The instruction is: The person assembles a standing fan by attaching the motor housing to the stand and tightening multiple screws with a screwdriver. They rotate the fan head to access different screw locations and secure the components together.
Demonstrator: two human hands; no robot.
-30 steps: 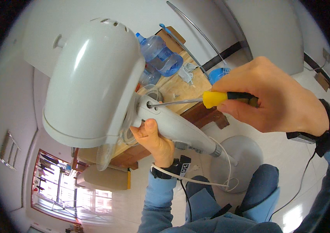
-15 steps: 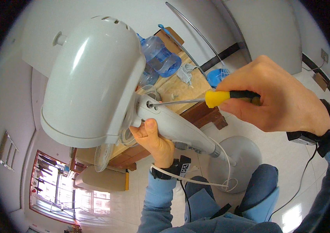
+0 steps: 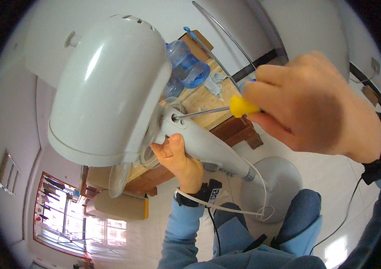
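So, what has just been changed?

Right hand (image 3: 307, 107) is rolled over and lifted a little; the black part of the screwdriver (image 3: 240, 107) handle is now covered, only yellow is left exposed; shaft is angled slightly steeper; some blur is seen on the hand.

And the tip?

Kept at the hole (image 3: 175, 117) in the upper neck (image 3: 199, 141); seating depth cannot be told; neck and housing (image 3: 109, 89) are shifted only slightly. For the work, a twist seems to be applied; the line into the hole appears to be held.

Grips?

Screwdriver is clasped in the right fist; neck is braced by the left hand (image 3: 179, 162), thumb against the near side, fingers tucked behind; its hold is barely altered.

Counts?

Hands, two; screwdriver, one; housing, one, set at the top of one neck; round base (image 3: 281, 179), one, stood on the floor; blue water jugs (image 3: 188, 65), two, partly overlapped, placed on one wooden table (image 3: 197, 101); holes at the neck, at least two, the driven one included.
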